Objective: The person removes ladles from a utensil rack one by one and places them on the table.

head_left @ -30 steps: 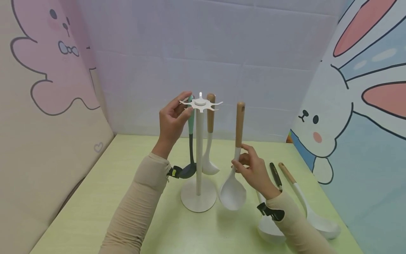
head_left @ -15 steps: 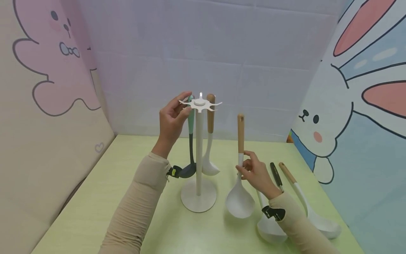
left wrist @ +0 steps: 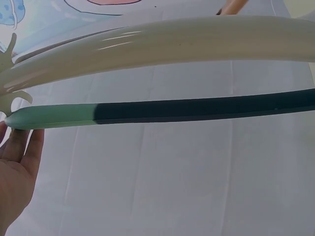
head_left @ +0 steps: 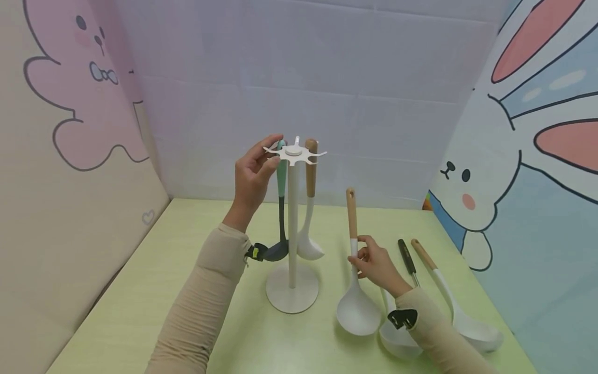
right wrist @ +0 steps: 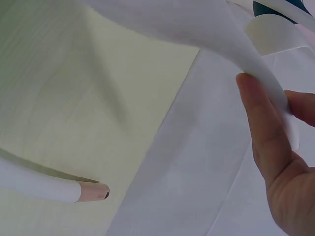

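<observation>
A white utensil stand (head_left: 292,228) with a hooked top rises from a round base. My left hand (head_left: 252,179) pinches the green handle end of a black ladle (head_left: 281,182) at the stand's hooks; its fingertips meet that green handle (left wrist: 59,116) in the left wrist view. Behind the pole hangs a white ladle with a wooden handle (head_left: 311,179). To the right, my right hand (head_left: 376,265) pinches the white shaft of another wooden-handled ladle (head_left: 358,310), held handle up with its bowl low over the table. The right wrist view shows thumb and fingers on the white shaft (right wrist: 268,81).
On the right side of the light green table (head_left: 187,291) lie a white ladle (head_left: 399,343) partly under my right forearm, a black-handled utensil (head_left: 406,257) and a wooden-handled white ladle (head_left: 474,330). A pale cloth wall (head_left: 299,104) closes off the back.
My right hand has lowered the wooden-handled ladle toward me and slightly right, away from the stand. The left hand stays at the green handle, almost unmoved.
</observation>
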`<state>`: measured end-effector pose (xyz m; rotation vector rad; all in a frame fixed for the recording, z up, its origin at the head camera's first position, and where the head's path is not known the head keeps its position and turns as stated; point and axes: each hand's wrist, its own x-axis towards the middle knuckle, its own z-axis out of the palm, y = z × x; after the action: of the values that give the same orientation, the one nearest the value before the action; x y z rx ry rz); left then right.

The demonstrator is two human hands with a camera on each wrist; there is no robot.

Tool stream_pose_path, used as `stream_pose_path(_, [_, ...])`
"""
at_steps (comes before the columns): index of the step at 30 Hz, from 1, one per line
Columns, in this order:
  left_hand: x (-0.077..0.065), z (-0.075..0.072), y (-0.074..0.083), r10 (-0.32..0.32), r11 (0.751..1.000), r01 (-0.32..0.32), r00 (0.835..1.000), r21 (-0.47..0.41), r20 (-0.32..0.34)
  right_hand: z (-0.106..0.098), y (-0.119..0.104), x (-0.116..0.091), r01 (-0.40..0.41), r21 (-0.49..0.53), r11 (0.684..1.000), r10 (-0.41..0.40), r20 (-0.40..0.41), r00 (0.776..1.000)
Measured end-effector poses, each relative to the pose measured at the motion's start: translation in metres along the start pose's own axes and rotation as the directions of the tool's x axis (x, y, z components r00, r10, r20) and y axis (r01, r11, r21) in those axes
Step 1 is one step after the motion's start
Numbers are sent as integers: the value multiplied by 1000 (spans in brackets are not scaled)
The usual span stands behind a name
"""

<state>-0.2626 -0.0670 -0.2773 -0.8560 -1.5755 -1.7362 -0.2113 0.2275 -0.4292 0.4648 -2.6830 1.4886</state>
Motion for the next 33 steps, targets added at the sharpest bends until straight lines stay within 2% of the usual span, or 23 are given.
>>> stream_pose_path(6, [0,-1,1,-1,1000,1,1000,3,13,3,8,-3,-92,15,996,91,62,994])
stream_pose_path(11, [1,-1,2,-3,1000,3,1000,14,22,5,11,-6,-118,36,992,114,116,987])
stream_pose_path(18, [1,-2,4,-10,1000,9,1000,24,28,9,18,-8,-182,35,983,176,135,975])
stream_pose_path(33, [2,-3,0,-18,1000,17,999,14,45,17,30,-8,-251,68,966,233,205,951])
